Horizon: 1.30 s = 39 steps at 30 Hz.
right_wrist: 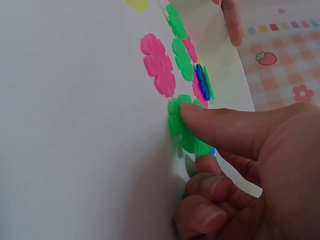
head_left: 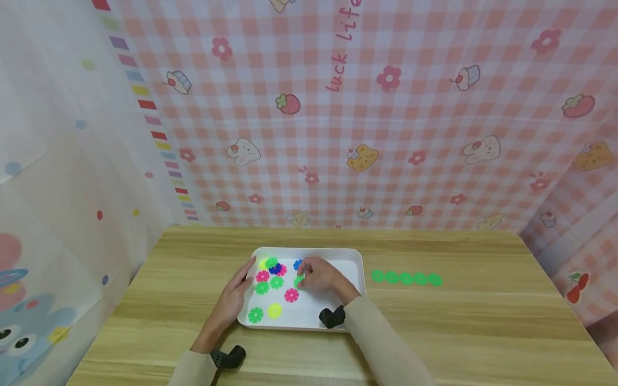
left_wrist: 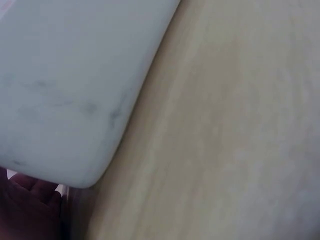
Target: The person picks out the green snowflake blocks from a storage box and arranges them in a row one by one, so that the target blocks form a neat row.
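My right hand [head_left: 318, 279] is over the middle of the white tray [head_left: 345, 262]. Between thumb and fingers it pinches a green snowflake disc [right_wrist: 179, 125], with the other fingers curled below. My left hand [head_left: 232, 297] holds the tray's left side, its thumb at the rim; in the left wrist view, part of that hand [left_wrist: 32, 207] shows dark at the tray's corner. Loose discs lie in the tray's left half: a pink disc [head_left: 292, 295] close by the right hand, a yellow disc [head_left: 274, 311] near the front, and several green, pink and blue ones in an overlapping cluster.
Right of the tray, several green discs [head_left: 407, 278] form a row on the wooden table [head_left: 483, 321]. A pink checked cloth [head_left: 328, 134] hangs behind the table. Each wrist wears a black device, the right one [head_left: 332, 317] above the tray's front edge.
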Motion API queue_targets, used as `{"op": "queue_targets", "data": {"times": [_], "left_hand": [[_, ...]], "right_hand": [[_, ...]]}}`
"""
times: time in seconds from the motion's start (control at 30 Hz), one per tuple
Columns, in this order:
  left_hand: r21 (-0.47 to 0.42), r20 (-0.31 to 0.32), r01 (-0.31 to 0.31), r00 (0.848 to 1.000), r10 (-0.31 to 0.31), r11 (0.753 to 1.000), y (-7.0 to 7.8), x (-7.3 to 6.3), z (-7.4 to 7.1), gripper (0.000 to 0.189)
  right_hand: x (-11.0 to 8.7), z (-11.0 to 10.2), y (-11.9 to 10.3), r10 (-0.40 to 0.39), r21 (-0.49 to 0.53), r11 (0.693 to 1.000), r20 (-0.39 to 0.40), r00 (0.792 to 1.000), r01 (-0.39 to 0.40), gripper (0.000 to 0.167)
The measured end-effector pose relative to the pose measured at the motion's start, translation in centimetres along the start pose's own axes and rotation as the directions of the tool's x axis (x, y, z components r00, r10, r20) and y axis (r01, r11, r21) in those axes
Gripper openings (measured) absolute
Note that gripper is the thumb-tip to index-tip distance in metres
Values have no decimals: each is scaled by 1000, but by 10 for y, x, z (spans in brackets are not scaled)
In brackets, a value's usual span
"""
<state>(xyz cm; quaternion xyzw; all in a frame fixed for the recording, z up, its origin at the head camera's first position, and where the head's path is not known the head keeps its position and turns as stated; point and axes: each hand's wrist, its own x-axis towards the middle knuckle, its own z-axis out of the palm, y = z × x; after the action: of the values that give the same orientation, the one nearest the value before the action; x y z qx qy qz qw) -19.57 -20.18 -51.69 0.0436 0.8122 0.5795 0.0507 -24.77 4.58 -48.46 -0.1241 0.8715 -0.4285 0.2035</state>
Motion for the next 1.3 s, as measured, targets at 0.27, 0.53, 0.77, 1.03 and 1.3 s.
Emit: {"op": "queue_targets", "data": {"times": [0.27,0.53,0.77,1.03,1.3], "left_hand": [[8,3,0,1000,0,1000,2,-1,0,50],[15,4,-1,1000,1,1000,0,0,1,51],[-2,-17,-17,1000,17,1000,-3,1,1,51],[-6,-13,-16,1000,16,1000,-2,1,1,51],[-9,-1,-18,1000,18,1000,2,-1,0,51]], "right_hand": [[-1,-2,0,46,9,999,-47,998,-46,15],[-10,-17,-6,46,22,999,-101,994,-44,11],[-26,-48,-6,-17,104,994,-165,986,35,11],[-53,-91,21,-33,197,976,-278,960,91,17],[-83,-129,59,29,229,971,-400,916,70,25]]}}
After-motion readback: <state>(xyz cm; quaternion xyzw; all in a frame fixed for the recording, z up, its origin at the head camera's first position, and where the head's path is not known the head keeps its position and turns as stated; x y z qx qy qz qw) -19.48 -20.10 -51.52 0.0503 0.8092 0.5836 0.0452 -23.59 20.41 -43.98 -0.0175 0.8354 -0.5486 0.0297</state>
